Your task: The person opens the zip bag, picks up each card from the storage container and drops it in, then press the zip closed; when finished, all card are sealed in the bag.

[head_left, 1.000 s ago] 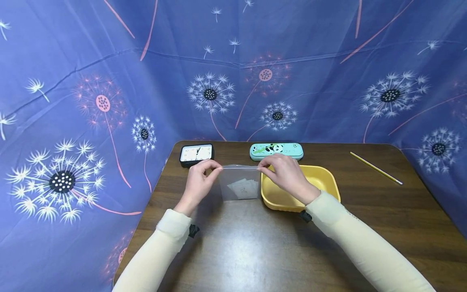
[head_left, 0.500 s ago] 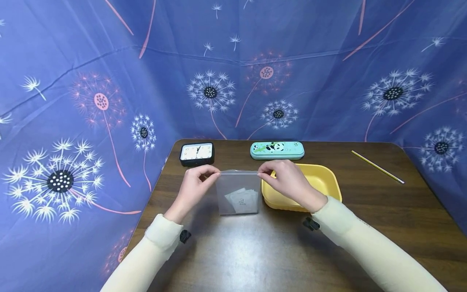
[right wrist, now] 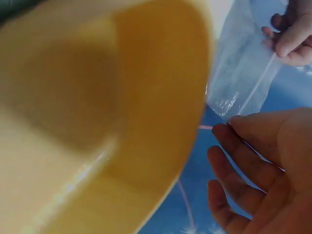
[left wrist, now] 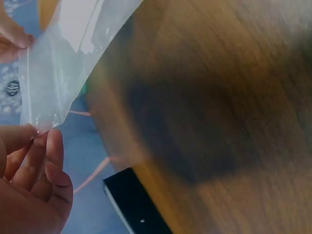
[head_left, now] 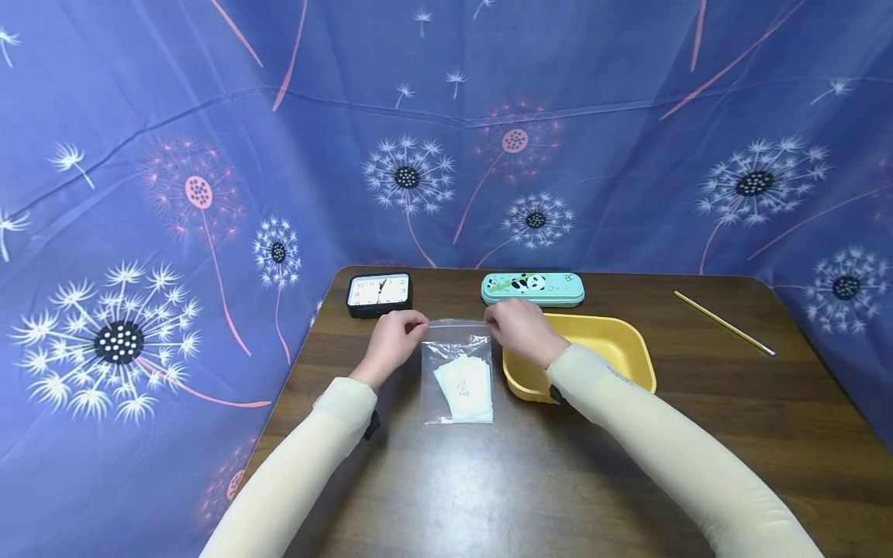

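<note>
A clear zip-top bag (head_left: 436, 372) hangs between both hands, with several white paper pieces (head_left: 466, 387) lying toward its bottom. My left hand (head_left: 396, 338) pinches the bag's upper left corner between thumb and fingertips. At the upper right corner, my right hand (head_left: 523, 328) pinches it too, its other fingers loosely bent in the right wrist view. The zip strip runs along the top edge between the two grips, as the left wrist view of the bag (left wrist: 53, 73) shows.
A yellow basin (head_left: 624, 341) stands right under and beside the right wrist. Behind are a black desk clock (head_left: 379, 293) at left and a mint panda pencil case (head_left: 533, 288). A yellow pencil (head_left: 724, 322) lies far right on the wooden table (head_left: 446, 496).
The bag has come lower and toward me, its face now tilted up and brighter. The hands first moved nearer to me, then slightly back, still pinching its corners.
</note>
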`<state>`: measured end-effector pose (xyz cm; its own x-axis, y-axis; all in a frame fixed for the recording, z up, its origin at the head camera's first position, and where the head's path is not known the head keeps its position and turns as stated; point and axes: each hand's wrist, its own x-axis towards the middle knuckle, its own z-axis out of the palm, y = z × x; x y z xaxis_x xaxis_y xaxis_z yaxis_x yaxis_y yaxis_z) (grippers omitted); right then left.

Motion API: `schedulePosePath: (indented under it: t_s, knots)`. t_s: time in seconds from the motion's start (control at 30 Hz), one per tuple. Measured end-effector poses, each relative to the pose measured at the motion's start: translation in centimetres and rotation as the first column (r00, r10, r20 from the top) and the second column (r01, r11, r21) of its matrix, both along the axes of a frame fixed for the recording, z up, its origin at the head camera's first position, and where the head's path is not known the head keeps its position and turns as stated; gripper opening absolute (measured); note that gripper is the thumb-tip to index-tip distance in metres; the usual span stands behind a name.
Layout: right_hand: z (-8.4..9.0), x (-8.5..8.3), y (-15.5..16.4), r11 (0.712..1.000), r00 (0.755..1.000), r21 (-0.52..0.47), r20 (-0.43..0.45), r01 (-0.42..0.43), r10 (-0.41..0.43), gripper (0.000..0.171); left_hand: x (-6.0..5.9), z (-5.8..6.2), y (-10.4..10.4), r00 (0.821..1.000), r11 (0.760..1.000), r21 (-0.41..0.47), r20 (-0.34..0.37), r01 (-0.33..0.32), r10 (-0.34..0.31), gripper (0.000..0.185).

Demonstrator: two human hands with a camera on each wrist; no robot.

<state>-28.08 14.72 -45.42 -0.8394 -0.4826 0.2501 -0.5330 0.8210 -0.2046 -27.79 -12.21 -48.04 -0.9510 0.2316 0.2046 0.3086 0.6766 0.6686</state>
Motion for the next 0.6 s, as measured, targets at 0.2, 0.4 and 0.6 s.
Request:
schedulePosePath:
  t_s: [0.2, 0.4, 0.6]
  knots:
    - [-1.4, -1.4, 0.1, 0.998, 0.999, 0.063, -0.031, -0.01, 0.012, 0.012, -1.0, -1.3, 0.7, 0.999, 0.997, -0.078, 0.036, -0.014, 0.017, 0.017]
    - [-1.2, -1.3, -0.2, 0.994, 0.999, 0.106, 0.046, 0.017, -0.022, 0.013, -1.2, -2.1, 0.9, 0.998, 0.994, -0.109, 0.052, -0.033, 0.039, 0.019]
    - [-1.1, -1.5, 0.0, 0.995, 0.998, 0.096, 0.062, 0.02, -0.026, 0.013, -1.5, -1.7, 0.9, 0.998, 0.995, -0.099, 0.046, -0.032, 0.037, 0.023]
